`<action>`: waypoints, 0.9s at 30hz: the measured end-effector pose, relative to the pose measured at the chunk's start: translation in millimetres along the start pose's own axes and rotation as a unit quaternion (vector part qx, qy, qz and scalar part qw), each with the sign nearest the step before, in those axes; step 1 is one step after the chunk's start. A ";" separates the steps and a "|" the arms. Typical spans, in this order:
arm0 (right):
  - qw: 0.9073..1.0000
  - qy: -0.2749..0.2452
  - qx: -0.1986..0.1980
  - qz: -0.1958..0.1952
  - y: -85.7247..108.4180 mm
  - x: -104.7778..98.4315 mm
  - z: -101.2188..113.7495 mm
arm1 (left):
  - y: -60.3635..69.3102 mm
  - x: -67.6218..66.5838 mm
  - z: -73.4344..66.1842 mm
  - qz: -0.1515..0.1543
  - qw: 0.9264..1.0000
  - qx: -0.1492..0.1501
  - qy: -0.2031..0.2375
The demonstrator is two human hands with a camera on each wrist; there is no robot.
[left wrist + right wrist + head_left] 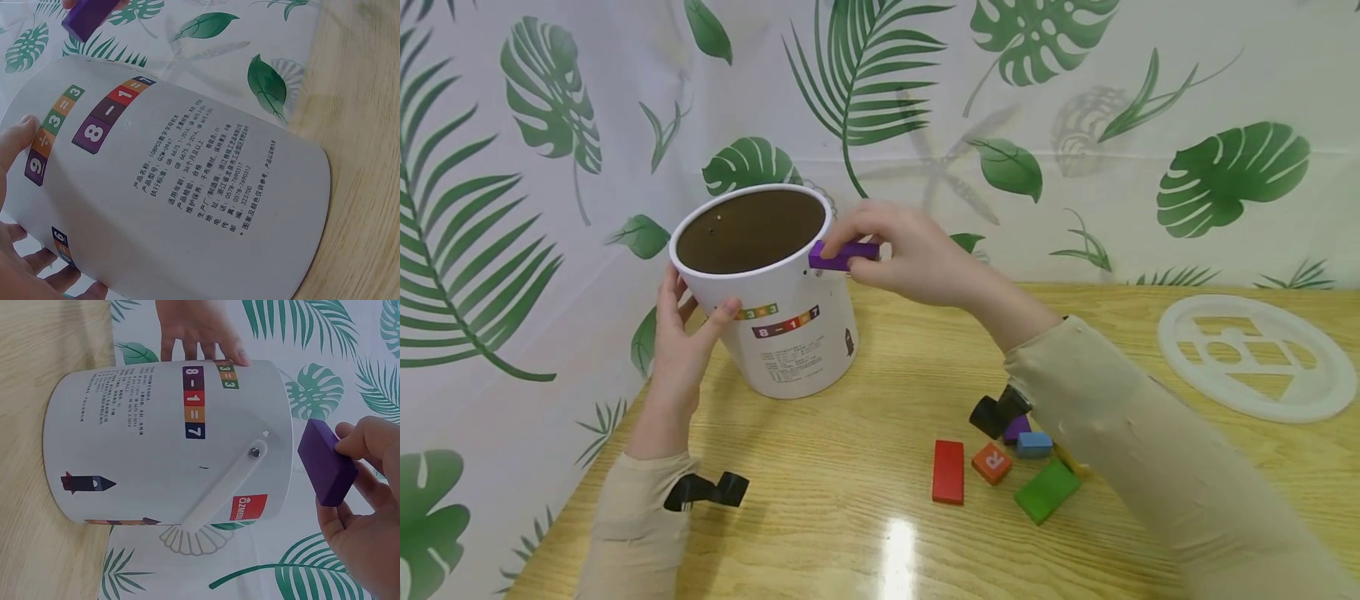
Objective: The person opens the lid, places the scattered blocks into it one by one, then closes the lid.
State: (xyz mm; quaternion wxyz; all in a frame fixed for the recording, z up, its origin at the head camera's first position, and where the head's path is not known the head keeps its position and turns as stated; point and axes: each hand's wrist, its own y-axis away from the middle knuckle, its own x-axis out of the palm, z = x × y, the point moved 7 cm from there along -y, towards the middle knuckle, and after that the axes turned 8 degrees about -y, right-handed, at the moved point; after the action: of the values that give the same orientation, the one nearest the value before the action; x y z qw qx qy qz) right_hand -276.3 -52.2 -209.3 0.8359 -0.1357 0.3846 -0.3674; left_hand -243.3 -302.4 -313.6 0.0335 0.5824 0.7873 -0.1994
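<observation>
Purple block (327, 464) in your right hand (917, 254), just above the top right of the white bucket (808, 358)

Your right thumb and fingers pinch the block, and the right wrist view shows a narrow gap between it and the bucket. Your left hand (688, 337) grips the bucket's left side, thumb on the printed front, fingers round behind. The bucket stands on the wood-grain table (820, 500). Nearer you, beside your right sleeve (1120, 425), lie a red block (948, 472), an orange block (992, 463) marked with a white R, a green block (1047, 492), a blue block (1033, 445) and a second purple block (1017, 428), with something yellow (1068, 459) partly hidden by the sleeve. Off to the right lies a white stencil disc (1247, 406) with cut-out shapes
</observation>
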 end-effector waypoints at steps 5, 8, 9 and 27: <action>1.000 0.018 0.003 -0.018 -12.9 0.5 1.2 | -1.3 -0.6 2.2 0.000 1.000 0.001 0.002; 1.000 0.021 0.005 -0.020 -22.8 3.9 1.3 | -1.6 -1.5 2.9 -0.002 1.000 0.000 0.005; 1.000 0.020 0.007 -0.020 -26.5 5.3 0.7 | -1.7 -1.8 3.0 -0.003 1.000 0.000 0.006; 0.996 0.058 0.060 -0.029 -70.5 23.0 -19.3 | -1.3 0.3 0.0 0.005 1.000 0.011 0.012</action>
State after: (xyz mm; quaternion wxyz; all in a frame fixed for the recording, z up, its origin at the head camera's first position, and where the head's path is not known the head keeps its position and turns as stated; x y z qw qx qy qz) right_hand -316.6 -116.4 -198.8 0.8078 -0.0746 0.4059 -0.4210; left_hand -244.6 -302.5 -313.3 0.0187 0.5893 0.7822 -0.2014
